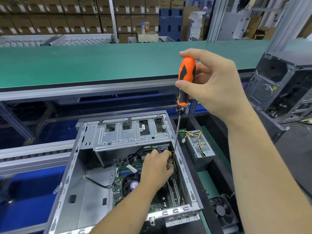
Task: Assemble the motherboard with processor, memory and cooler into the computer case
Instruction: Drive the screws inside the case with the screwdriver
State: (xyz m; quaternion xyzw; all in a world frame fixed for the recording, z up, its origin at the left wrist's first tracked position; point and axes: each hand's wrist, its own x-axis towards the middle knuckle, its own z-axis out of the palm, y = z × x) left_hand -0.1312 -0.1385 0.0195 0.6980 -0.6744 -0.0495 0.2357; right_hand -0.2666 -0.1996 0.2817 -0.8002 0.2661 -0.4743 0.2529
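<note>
An open silver computer case (87,166) lies on its side in front of me. The green motherboard (162,198) sits inside it, with a black cooler fan (131,183) and memory slots (133,167) showing. My right hand (214,85) grips the orange-and-black handle of a long screwdriver (185,76), held upright; several screws cling to its collar. The shaft runs down to the board's far right corner. There my left hand (157,168) reaches into the case and its fingertips pinch around the screwdriver tip, which is hidden.
A loose power supply (200,146) with yellow and black wires lies right of the case. A black fan (221,210) lies at the lower right. Another black case (280,88) stands at the right. A green conveyor belt (101,65) runs behind, and stacked cartons (67,17) beyond it.
</note>
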